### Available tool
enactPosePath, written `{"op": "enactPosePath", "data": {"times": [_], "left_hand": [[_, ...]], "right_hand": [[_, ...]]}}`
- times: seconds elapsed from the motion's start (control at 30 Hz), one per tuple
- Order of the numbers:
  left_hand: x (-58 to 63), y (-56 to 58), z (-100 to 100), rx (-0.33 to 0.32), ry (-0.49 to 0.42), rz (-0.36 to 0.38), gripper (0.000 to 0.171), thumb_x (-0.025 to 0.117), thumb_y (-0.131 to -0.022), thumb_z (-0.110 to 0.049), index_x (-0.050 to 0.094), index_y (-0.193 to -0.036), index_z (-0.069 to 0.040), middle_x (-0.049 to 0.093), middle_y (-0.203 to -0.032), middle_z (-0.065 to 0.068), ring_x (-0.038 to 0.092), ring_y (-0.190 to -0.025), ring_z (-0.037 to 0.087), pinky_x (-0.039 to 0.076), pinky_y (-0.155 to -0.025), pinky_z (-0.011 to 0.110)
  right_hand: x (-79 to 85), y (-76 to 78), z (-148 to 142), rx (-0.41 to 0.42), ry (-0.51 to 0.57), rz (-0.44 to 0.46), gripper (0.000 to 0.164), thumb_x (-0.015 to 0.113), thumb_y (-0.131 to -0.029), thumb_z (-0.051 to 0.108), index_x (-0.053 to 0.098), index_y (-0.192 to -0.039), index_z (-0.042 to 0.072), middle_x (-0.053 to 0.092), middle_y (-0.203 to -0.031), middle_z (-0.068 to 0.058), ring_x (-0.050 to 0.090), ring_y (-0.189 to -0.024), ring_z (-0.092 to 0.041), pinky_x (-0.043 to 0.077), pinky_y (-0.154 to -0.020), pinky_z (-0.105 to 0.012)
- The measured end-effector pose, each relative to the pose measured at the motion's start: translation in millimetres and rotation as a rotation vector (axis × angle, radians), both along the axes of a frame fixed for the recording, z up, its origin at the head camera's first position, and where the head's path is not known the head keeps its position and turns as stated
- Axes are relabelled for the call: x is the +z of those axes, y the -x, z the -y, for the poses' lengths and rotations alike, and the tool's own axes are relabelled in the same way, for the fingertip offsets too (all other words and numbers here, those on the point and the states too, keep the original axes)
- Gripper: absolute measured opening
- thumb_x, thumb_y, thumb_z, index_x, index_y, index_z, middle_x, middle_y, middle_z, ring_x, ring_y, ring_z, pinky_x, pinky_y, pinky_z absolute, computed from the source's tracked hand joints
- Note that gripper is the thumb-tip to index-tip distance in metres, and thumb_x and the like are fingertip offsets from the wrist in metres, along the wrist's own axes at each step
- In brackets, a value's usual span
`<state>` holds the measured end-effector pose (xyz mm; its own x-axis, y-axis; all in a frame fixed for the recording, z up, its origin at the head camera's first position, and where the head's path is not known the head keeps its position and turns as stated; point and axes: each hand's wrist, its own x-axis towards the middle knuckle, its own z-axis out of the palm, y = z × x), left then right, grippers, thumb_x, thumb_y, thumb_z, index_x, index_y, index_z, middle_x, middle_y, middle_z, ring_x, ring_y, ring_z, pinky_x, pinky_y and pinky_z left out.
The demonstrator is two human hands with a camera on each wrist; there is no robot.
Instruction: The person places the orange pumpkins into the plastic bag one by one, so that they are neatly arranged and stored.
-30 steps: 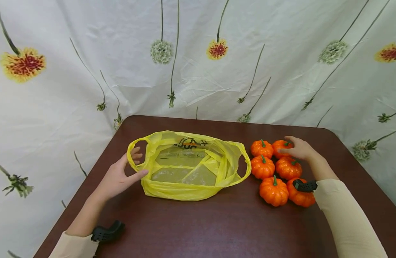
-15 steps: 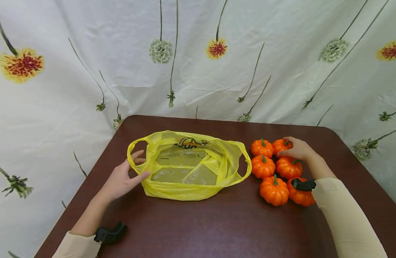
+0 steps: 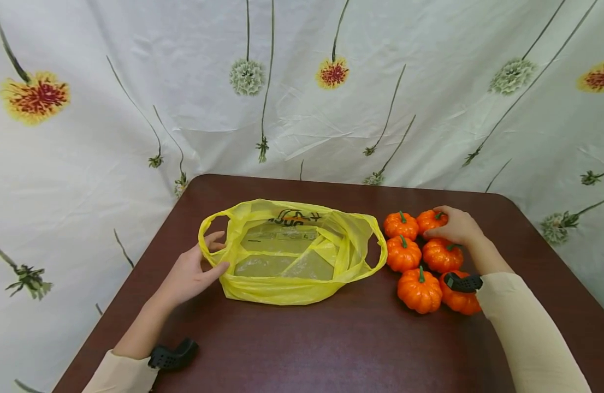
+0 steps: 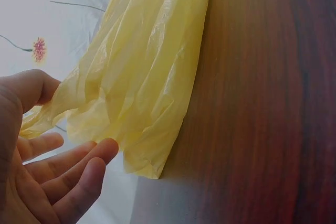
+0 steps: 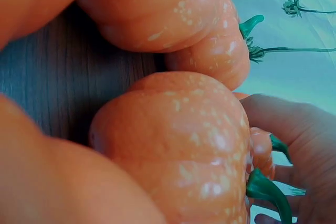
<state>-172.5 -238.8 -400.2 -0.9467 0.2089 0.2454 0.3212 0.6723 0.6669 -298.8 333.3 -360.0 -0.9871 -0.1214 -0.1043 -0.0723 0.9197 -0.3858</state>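
Note:
A yellow plastic bag (image 3: 272, 292) stands on the table with its mouth wide and its inside showing. My left hand (image 3: 191, 275) is at its left handle, fingers reaching through the loop and thumb tip at the near rim. In the left wrist view these fingers (image 4: 79, 177) are spread and loosely bent, with the handle strip passing between them and the thumb. On the right, several small orange pumpkins with green stems stand close together. My right hand (image 3: 456, 226) grips the far right pumpkin (image 3: 428, 220), fingers over its far side and thumb on the near side.
Close to the held one stand other pumpkins (image 3: 402, 254), beside the bag's right handle (image 3: 380, 248). The brown table (image 3: 302, 349) ends at a back edge before a white flowered cloth (image 3: 292, 109). Black bands (image 3: 171, 355) are on both wrists.
My left hand has shifted slightly right and further into the handle loop, and the loop has bent a little. My right fingers have closed in around the far right pumpkin.

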Motion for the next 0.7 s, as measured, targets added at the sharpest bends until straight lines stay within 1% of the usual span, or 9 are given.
{"op": "enactPosePath", "data": {"times": [0.17, 0.23, 0.3, 0.37, 0.43, 0.53, 0.7], "left_hand": [[-0.4, -0.9, -1, 0.019, -0.016, 0.008, 0.060, 0.066, -0.093, -0.022, 0.042, -0.143, -0.001, 0.063, -0.121, 0.020, 0.065, -0.099, 0.033, 0.053, -0.081, 0.046], [-0.4, -1.0, -1, 0.028, -0.014, 0.011, 0.058, 0.066, -0.093, -0.025, 0.044, -0.142, -0.001, 0.064, -0.119, 0.019, 0.066, -0.095, 0.030, 0.053, -0.081, 0.046], [-0.1, -1.0, -1, 0.037, -0.006, 0.011, 0.056, 0.065, -0.094, -0.027, 0.047, -0.140, -0.002, 0.066, -0.115, 0.017, 0.067, -0.090, 0.026, 0.053, -0.079, 0.044], [0.5, -1.1, -1, 0.045, 0.005, 0.011, 0.054, 0.064, -0.094, -0.030, 0.049, -0.138, -0.003, 0.068, -0.106, 0.014, 0.066, -0.083, 0.022, 0.052, -0.074, 0.040], [1.1, -1.3, -1, 0.050, 0.011, 0.010, 0.051, 0.064, -0.095, -0.030, 0.051, -0.137, -0.004, 0.069, -0.096, 0.010, 0.063, -0.077, 0.019, 0.050, -0.068, 0.035], [1.4, -1.4, -2, 0.052, 0.011, 0.011, 0.049, 0.062, -0.095, -0.031, 0.053, -0.135, -0.004, 0.064, -0.081, 0.003, 0.055, -0.069, 0.018, 0.045, -0.061, 0.031], [0.8, -1.3, -3, 0.050, 0.008, 0.011, 0.049, 0.061, -0.096, -0.033, 0.054, -0.135, -0.004, 0.058, -0.074, 0.000, 0.049, -0.067, 0.018, 0.042, -0.058, 0.029]], "right_hand": [[7.3, -3.8, 3, -0.009, 0.016, -0.036, 0.087, 0.075, -0.081, 0.044, 0.038, -0.142, -0.005, 0.040, -0.138, -0.035, 0.039, -0.120, -0.055, 0.033, -0.096, -0.066], [12.9, -5.3, 5, -0.010, 0.027, -0.048, 0.087, 0.075, -0.081, 0.043, 0.037, -0.143, -0.005, 0.040, -0.138, -0.035, 0.039, -0.120, -0.054, 0.033, -0.096, -0.066], [18.6, -6.3, 8, -0.009, 0.038, -0.057, 0.087, 0.075, -0.082, 0.043, 0.036, -0.144, -0.005, 0.040, -0.138, -0.035, 0.038, -0.121, -0.054, 0.032, -0.096, -0.066], [24.0, -7.0, 9, -0.009, 0.045, -0.067, 0.087, 0.074, -0.083, 0.043, 0.035, -0.144, -0.004, 0.039, -0.139, -0.035, 0.038, -0.121, -0.054, 0.032, -0.096, -0.066], [28.2, -7.4, 10, -0.004, 0.051, -0.082, 0.086, 0.074, -0.083, 0.044, 0.036, -0.144, -0.004, 0.039, -0.139, -0.035, 0.037, -0.121, -0.054, 0.032, -0.096, -0.066], [33.0, -7.7, 14, 0.008, 0.069, -0.116, 0.083, 0.074, -0.083, 0.041, 0.038, -0.143, -0.004, 0.042, -0.137, -0.033, 0.040, -0.119, -0.052, 0.033, -0.096, -0.065], [41.3, -9.5, 23, 0.037, 0.097, -0.175, 0.078, 0.075, -0.083, 0.039, 0.042, -0.141, -0.002, 0.049, -0.130, -0.029, 0.047, -0.111, -0.044, 0.038, -0.091, -0.059]]}}
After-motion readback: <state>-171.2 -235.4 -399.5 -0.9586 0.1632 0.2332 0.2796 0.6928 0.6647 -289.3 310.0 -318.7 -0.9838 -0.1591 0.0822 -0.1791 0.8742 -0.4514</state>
